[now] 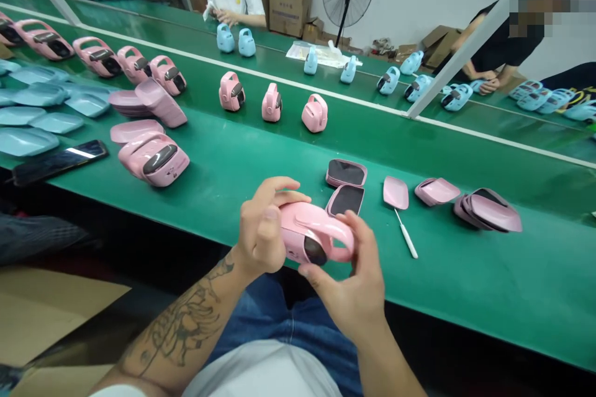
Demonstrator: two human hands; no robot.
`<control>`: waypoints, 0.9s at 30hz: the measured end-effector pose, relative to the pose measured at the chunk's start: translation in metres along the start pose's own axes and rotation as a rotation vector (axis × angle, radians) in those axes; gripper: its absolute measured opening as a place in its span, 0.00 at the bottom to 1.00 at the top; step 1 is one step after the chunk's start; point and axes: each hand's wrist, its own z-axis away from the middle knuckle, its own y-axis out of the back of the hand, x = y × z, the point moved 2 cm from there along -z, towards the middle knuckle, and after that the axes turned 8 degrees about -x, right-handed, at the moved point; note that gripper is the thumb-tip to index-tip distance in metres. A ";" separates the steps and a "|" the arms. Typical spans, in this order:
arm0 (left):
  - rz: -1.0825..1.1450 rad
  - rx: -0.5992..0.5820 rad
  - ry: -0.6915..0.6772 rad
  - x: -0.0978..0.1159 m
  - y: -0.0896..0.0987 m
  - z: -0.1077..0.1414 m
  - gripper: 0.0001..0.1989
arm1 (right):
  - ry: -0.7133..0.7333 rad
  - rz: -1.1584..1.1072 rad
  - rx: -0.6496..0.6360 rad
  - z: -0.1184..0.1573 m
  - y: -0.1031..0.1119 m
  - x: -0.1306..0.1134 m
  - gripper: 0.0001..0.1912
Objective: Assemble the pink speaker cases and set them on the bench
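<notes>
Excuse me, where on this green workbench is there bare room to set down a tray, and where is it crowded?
There is bare green bench between the pink case lying on its side and the dark-padded pink lids, and more in front of the stacked pink shells. The far left is crowded with pink cases and blue shells.

The pink plastic case (316,232) has a shiny black window (315,250). The bench (465,279) is green with a white stripe (503,142). The left arm (181,329) has a dark gray tattoo (184,322) of swirly lines. The jeans (298,322) are blue, and the plastic shells (28,141) far off to the left are light blue.
</notes>
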 end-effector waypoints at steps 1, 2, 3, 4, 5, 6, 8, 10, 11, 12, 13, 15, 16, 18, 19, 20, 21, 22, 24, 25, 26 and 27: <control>-0.064 -0.035 -0.033 -0.003 0.002 0.007 0.26 | -0.047 0.018 -0.037 0.001 -0.002 0.000 0.51; -0.115 -0.053 -0.061 -0.007 0.003 0.012 0.26 | -0.099 0.021 -0.069 0.002 -0.005 0.001 0.50; -0.145 -0.055 -0.077 -0.010 0.003 0.018 0.26 | -0.151 0.012 -0.090 0.001 -0.008 0.004 0.49; -0.142 -0.042 -0.074 -0.014 0.003 0.022 0.25 | -0.191 -0.007 -0.094 -0.001 -0.012 0.008 0.47; -0.103 -0.020 -0.054 -0.017 0.004 0.025 0.25 | -0.212 -0.037 -0.091 -0.002 -0.016 0.012 0.45; -0.032 -0.003 -0.020 -0.019 0.006 0.027 0.24 | -0.215 -0.081 -0.092 -0.003 -0.020 0.018 0.43; 0.150 -0.013 0.068 -0.024 0.011 0.030 0.23 | -0.188 -0.208 -0.087 -0.003 -0.026 0.030 0.42; 0.289 -0.119 0.158 -0.029 0.017 0.033 0.26 | -0.156 -0.343 -0.083 -0.001 -0.030 0.042 0.44; 0.323 -0.201 0.191 -0.032 0.020 0.035 0.30 | -0.151 -0.389 -0.083 0.000 -0.032 0.047 0.45; 0.338 -0.284 0.219 -0.036 0.023 0.038 0.36 | -0.154 -0.411 -0.082 0.002 -0.033 0.052 0.45; 0.334 -0.353 0.251 -0.039 0.026 0.042 0.43 | -0.162 -0.409 -0.083 0.003 -0.034 0.056 0.45; 0.269 -0.421 0.335 -0.048 0.030 0.052 0.53 | -0.182 -0.360 -0.088 0.006 -0.034 0.061 0.44; 0.230 -0.429 0.377 -0.051 0.032 0.057 0.56 | -0.184 -0.322 -0.094 0.006 -0.034 0.062 0.44; 0.178 -0.433 0.433 -0.056 0.034 0.063 0.57 | -0.153 -0.243 -0.115 0.007 -0.032 0.060 0.41; 0.173 -0.446 0.439 -0.057 0.035 0.064 0.57 | -0.121 -0.205 -0.128 0.007 -0.031 0.058 0.40; 0.179 -0.465 0.434 -0.057 0.035 0.065 0.56 | -0.085 -0.169 -0.140 0.007 -0.028 0.056 0.39; 0.189 -0.490 0.422 -0.056 0.036 0.064 0.56 | -0.051 -0.136 -0.153 0.006 -0.026 0.052 0.39; 0.195 -0.519 0.410 -0.055 0.037 0.063 0.55 | -0.028 -0.107 -0.169 0.005 -0.023 0.049 0.40; 0.213 -0.577 0.397 -0.052 0.040 0.061 0.54 | -0.018 -0.056 -0.216 0.004 -0.018 0.042 0.43; 0.222 -0.600 0.401 -0.051 0.042 0.060 0.53 | -0.022 -0.031 -0.242 0.003 -0.016 0.038 0.44; 0.226 -0.614 0.413 -0.050 0.044 0.059 0.53 | -0.028 -0.004 -0.267 0.002 -0.014 0.035 0.44; 0.223 -0.626 0.427 -0.048 0.046 0.058 0.53 | -0.027 0.023 -0.286 0.001 -0.013 0.032 0.44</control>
